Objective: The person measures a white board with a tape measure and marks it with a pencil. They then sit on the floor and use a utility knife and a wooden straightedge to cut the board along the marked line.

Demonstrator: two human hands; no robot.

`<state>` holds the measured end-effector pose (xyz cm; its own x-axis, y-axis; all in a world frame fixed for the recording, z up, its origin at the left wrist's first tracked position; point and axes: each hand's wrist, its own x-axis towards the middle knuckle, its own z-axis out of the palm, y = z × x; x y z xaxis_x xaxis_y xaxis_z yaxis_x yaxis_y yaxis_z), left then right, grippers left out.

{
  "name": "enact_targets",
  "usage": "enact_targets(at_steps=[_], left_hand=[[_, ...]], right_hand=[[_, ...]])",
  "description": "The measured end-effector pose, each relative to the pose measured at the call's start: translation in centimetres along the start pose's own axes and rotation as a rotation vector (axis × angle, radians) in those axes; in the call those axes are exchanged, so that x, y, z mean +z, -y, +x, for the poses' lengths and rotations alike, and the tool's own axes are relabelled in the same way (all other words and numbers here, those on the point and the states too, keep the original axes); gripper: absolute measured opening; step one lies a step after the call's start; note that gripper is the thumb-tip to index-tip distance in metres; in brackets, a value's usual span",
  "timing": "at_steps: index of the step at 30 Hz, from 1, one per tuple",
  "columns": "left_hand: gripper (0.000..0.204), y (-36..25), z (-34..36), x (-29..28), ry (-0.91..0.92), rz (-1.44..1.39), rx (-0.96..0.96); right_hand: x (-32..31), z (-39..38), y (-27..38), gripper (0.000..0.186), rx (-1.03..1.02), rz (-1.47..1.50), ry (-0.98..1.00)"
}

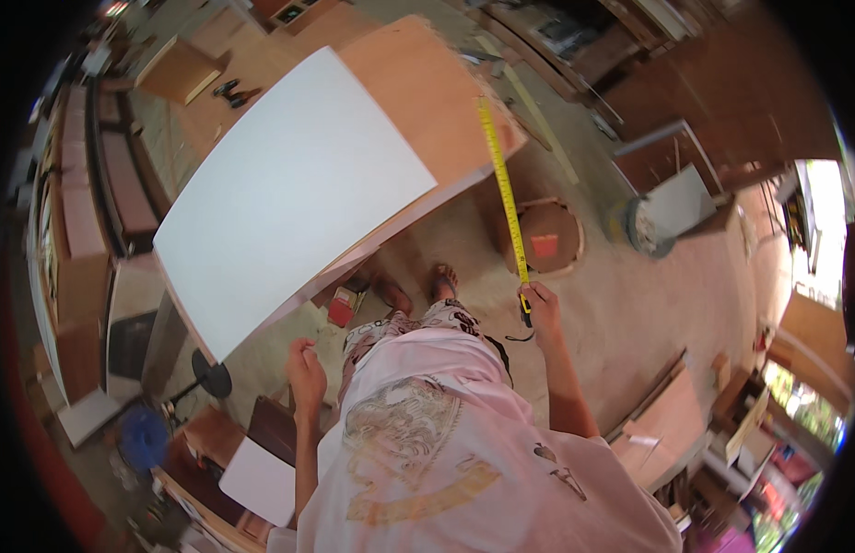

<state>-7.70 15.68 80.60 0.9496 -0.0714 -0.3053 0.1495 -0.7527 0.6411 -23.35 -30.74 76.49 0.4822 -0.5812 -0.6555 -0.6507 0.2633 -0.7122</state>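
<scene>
My right hand (540, 304) grips a yellow and black tape measure (525, 315) with a dangling strap. Its yellow blade (506, 203) stretches up to the edge of a light wooden board (446, 101). A large white sheet (280, 203) lies on that board's left part. My left hand (306, 369) hangs below the sheet's near edge, fingers curled closed; whether they hold anything I cannot make out. A dark power drill (236, 92) rests on the wood behind the sheet.
A round wooden piece (549, 221) and a bucket (638, 230) stand on the floor at right. Stacked cabinets (87, 240) line the left. Behind me are panels (658, 424), a blue object (144, 433) and assorted wooden pieces. My feet (444, 281) are under the board's overhang.
</scene>
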Motion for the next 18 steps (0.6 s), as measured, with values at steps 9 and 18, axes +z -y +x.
enact_targets(at_steps=[9, 18], left_hand=[[0.033, -7.5, -3.7, -1.9, -0.207, -0.753, -0.205], [0.048, 1.8, -3.9, -8.0, -0.802, -1.069, -0.392]], right_hand=[[9.1, -1.2, 10.6, 0.021, -0.738, -0.892, 0.456], [19.6, -6.7, 17.4, 0.024, -0.961, -1.14, 0.636]])
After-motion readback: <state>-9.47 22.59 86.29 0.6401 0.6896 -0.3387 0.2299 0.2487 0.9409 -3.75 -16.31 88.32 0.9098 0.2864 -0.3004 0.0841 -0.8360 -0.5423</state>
